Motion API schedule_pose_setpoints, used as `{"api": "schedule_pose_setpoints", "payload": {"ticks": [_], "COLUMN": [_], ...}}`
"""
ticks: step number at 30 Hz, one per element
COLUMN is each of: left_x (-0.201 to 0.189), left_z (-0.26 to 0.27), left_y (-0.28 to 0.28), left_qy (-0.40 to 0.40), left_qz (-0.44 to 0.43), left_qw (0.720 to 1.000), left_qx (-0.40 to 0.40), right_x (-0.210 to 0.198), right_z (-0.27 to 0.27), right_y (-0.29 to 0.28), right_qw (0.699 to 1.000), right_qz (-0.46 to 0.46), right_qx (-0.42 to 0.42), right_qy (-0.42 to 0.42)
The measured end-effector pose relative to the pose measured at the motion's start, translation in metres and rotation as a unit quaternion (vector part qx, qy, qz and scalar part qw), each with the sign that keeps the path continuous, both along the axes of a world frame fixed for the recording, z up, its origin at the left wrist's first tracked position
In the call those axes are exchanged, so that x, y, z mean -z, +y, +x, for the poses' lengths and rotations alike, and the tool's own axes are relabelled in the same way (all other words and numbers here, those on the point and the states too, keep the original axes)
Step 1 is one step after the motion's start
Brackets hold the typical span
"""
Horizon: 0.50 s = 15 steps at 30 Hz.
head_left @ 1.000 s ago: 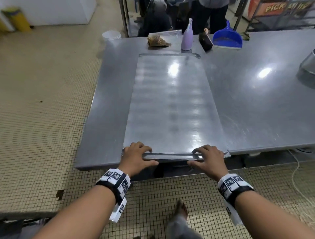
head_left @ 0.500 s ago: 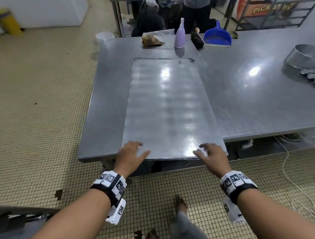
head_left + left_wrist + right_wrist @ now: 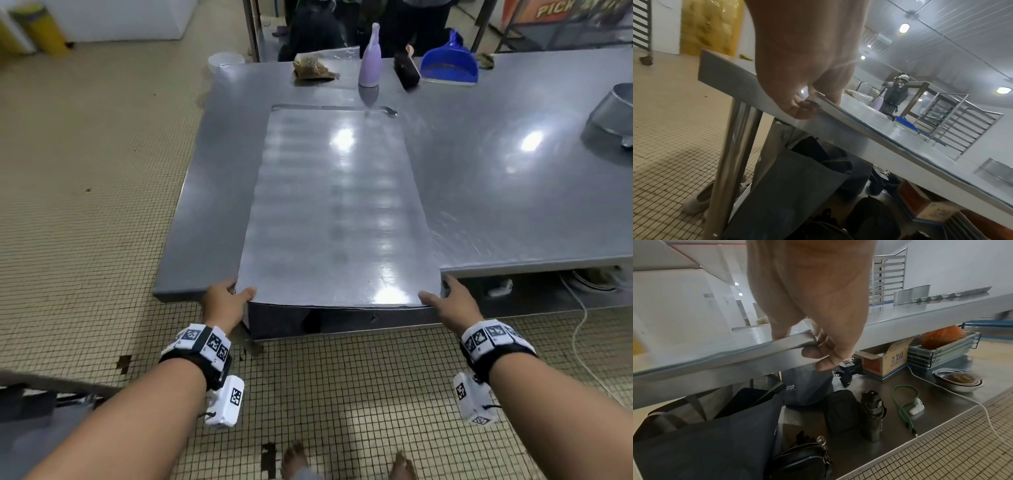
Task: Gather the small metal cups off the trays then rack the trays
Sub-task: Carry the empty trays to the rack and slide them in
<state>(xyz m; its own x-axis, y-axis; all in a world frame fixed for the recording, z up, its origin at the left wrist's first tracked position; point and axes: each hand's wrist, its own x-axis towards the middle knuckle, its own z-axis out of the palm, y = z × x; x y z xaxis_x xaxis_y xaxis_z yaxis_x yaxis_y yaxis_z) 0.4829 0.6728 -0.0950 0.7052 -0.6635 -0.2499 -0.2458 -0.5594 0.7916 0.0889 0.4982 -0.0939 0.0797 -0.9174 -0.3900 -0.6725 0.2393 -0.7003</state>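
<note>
A large flat metal tray lies lengthwise on the steel table, and its near edge overhangs the table front. My left hand grips the near left corner, thumb on top and fingers curled under the tray rim. My right hand grips the near right corner the same way, its fingers hooked beneath the tray rim. No cups stand on this tray. A row of small metal cups sits far off on the table, beside a round metal pan.
A purple bottle, a brush and a blue dustpan stand at the table's far edge, with people behind them. A metal bowl is at the right. Bags fill the lower shelf. A tray rack stands beyond.
Both hands have slid outward from the middle of the tray's near edge to its two corners and taken hold. The tray has come toward me, so it overhangs the table front.
</note>
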Motion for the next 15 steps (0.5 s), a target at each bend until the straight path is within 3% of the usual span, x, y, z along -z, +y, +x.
{"api": "schedule_pose_setpoints", "payload": {"ticks": [4,9,15], "left_x": [0.005,0.001,-0.004], "left_z": [-0.018,-0.042,-0.088], "left_y": [0.011,0.022,0.039], "left_qy": [0.063,0.171,0.152], "left_qz": [0.000,0.071,0.169], "left_qw": [0.998,0.982,0.966], "left_qx": [-0.017,0.043,0.123], "right_x": [0.006,0.003,-0.010], "right_z": [-0.031,-0.079,-0.133], "right_y": [-0.011,-0.025,-0.038], "right_qw": [0.997,0.991,0.976], "right_qz": [0.043,0.081,0.129], "right_qx": [-0.037,-0.090,-0.170], "right_qy": [-0.043,-0.055,-0.034]}}
